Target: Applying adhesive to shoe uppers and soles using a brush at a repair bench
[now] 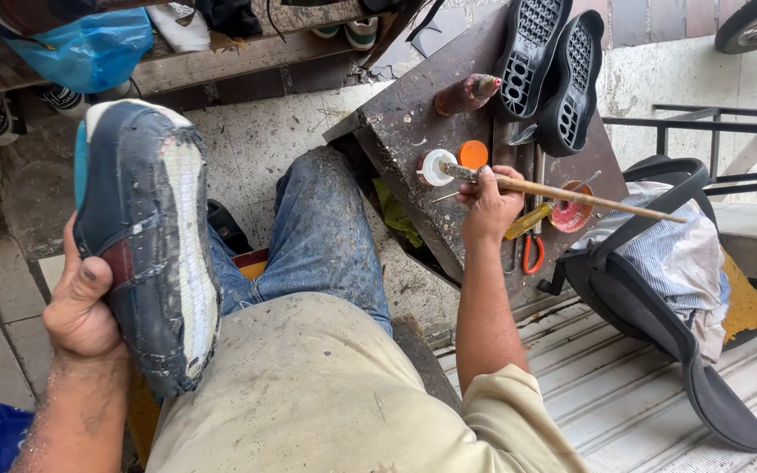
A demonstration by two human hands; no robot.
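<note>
At nine o'clock, left hand (81,302) grips shoe (146,241) sole-up for coating; right hand (486,203) pinches brush (562,191), tip dipping into glue jar (436,166) at one o'clock.

Dark wood board (413,123) w/ 2 black soles (549,70), glue pot (436,166), scissors (532,250).
</note>
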